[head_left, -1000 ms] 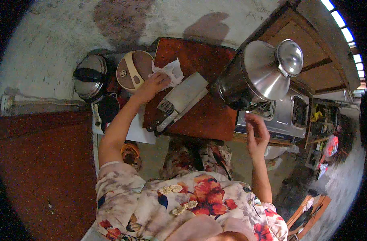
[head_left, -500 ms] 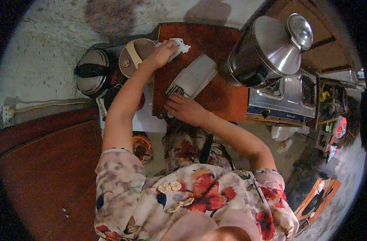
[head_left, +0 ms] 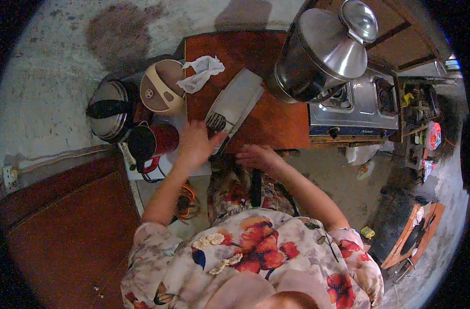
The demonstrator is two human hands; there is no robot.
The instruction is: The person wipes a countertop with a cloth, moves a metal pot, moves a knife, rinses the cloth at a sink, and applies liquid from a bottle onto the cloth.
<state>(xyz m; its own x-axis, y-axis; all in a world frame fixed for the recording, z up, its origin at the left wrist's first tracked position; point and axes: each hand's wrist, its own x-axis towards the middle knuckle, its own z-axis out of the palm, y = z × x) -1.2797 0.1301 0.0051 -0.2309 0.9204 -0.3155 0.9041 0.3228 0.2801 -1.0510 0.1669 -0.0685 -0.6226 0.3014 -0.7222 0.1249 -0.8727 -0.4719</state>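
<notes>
The left hand points forward, thumb spread, beside the grey box; the right points leftward, fingers loosely curled.

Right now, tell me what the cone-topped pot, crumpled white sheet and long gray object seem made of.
Pot: polished metal, likely stainless steel; bright highlights. Crumpled sheet: thin paper or plastic; creased. Gray object: dull, perhaps plastic or metal; few glints.

Table: upper middle
Long object: on table, right of sheet
Stove: right of table
Cooker: left of table
Pot: upper right
</notes>
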